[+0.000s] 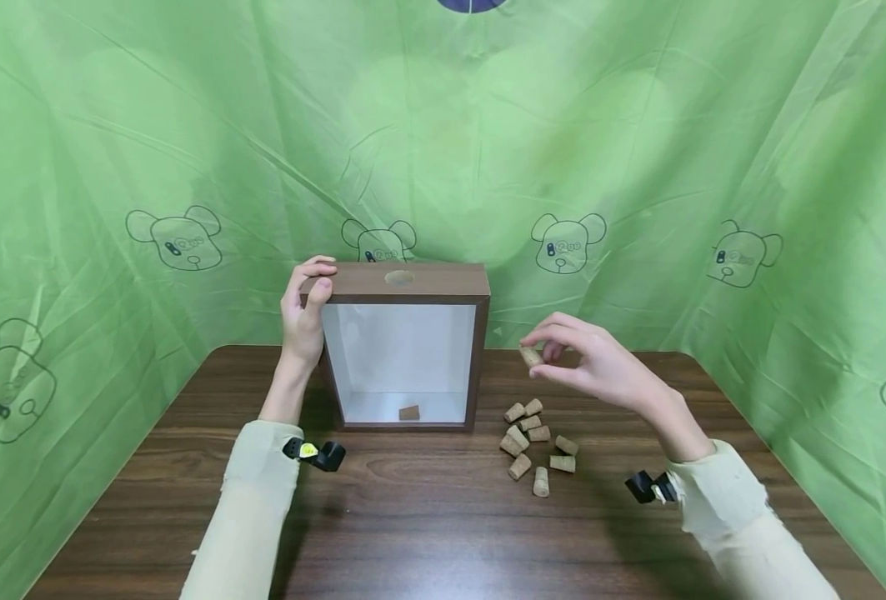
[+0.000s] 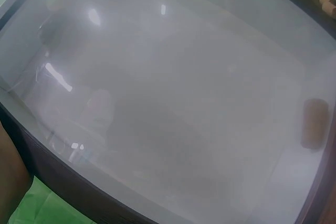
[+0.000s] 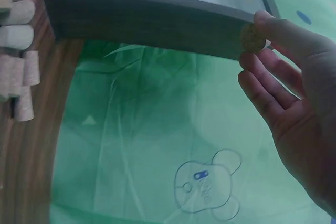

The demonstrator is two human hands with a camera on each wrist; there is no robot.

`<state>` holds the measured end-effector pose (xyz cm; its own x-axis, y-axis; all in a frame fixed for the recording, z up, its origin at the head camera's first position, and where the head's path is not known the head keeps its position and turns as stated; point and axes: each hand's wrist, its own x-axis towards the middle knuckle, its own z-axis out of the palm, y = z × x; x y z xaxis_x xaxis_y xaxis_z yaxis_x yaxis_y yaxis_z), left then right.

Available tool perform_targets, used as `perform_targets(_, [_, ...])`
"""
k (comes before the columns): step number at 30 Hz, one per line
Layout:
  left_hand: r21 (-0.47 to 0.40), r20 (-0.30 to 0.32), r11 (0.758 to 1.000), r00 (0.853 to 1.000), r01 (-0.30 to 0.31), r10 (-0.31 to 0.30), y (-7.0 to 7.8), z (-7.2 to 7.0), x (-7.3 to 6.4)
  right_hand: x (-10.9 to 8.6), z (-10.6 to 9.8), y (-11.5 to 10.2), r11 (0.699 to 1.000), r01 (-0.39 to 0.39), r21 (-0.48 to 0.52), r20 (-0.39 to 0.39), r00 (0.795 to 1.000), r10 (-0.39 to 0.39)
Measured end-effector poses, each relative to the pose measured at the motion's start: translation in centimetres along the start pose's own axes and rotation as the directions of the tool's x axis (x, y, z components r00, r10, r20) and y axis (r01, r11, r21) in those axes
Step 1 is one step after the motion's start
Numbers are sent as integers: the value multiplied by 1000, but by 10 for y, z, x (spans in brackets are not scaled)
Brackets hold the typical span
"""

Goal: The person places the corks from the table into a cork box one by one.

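Note:
A brown shadow box frame [image 1: 483, 350] with a clear front stands upright on the table, a round hole [image 1: 400, 277] in its top. One cork [image 1: 408, 412] lies inside on the box floor, also visible as a brown cork [image 2: 315, 124] in the left wrist view. My left hand [image 1: 306, 312] grips the box's top left corner, thumb in front. To the right of the box, above the table, my right hand [image 1: 593, 358] pinches a cork [image 1: 531, 357] between thumb and fingers. The right wrist view shows that cork's round end [image 3: 253, 38] at the fingertips.
Several loose corks [image 1: 538, 434] lie scattered on the wooden table [image 1: 412, 517], right of the box and below my right hand. A green curtain [image 1: 473, 150] with bear-head drawings hangs behind the table and along both sides.

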<state>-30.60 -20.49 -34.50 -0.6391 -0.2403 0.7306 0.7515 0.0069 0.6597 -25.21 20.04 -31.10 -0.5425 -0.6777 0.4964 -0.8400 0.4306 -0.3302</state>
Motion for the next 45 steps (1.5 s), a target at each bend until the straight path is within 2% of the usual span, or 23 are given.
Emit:
perform_targets(11, [-3,0,1000,1000,-24,24,-1,0,2,29,-5,-16,995,92,-24,-70,993,-94])
perform_targets(16, [1,-2,1000,1000,-11,11,0,0,2,42,-5,-22,992,123,-20,-97,988,-124])
perform_targets(27, [4,-5,1000,1000,1,-1,0,-1,0,78,0,-40,965,244,-100,-217,941,-261])
perform_targets(32, [4,4,1000,1000,-5,5,0,0,1,96,1,-46,969,225,-103,-244,939,-244])
perform_targets(45, [23,3,1000,1000,-13,13,-2,-1,1,143,13,-54,988,153,-37,-201,967,-157])
